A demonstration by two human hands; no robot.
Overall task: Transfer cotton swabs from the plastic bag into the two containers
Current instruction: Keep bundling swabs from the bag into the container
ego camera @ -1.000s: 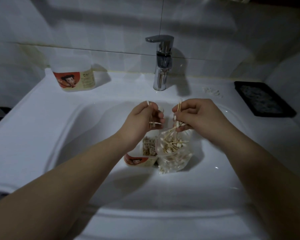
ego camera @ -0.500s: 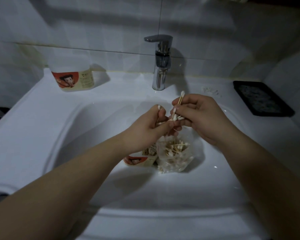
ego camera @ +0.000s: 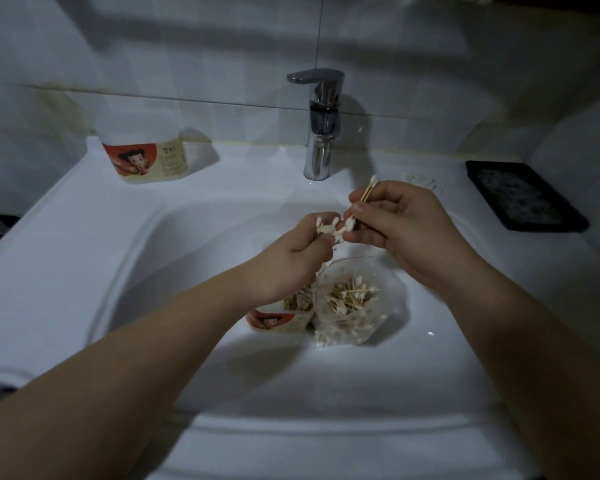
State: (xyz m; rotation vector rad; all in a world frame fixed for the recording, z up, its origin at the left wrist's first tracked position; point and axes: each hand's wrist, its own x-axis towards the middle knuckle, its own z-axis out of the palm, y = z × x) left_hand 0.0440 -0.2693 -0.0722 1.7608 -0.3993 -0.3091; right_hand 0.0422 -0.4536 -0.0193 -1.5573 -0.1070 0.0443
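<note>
White ceramic sink point(ego camera: 84, 237), basin holding a clear plastic bag point(ego camera: 378, 327) of cotton swabs point(ego camera: 350, 296) touching an open labelled container point(ego camera: 278, 319); second labelled container point(ego camera: 146, 157) upright on the rear ledge, left of the chrome faucet point(ego camera: 321, 133). Left hand point(ego camera: 291, 261) above them, fingers curled round a small swab bunch point(ego camera: 328, 229); right hand point(ego camera: 406, 230) just beside it, pinching several swab sticks point(ego camera: 368, 191).

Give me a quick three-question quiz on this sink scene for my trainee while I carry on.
1. True or false: the left hand and the right hand each hold swabs.
2. Where does the bag lie? A in the basin; B on a shelf; C on the floor.
3. Fill in: one container stands beside the bag; the other stands on the rim, left of the ___.
Key: 1 true; 2 A; 3 tap.
</note>
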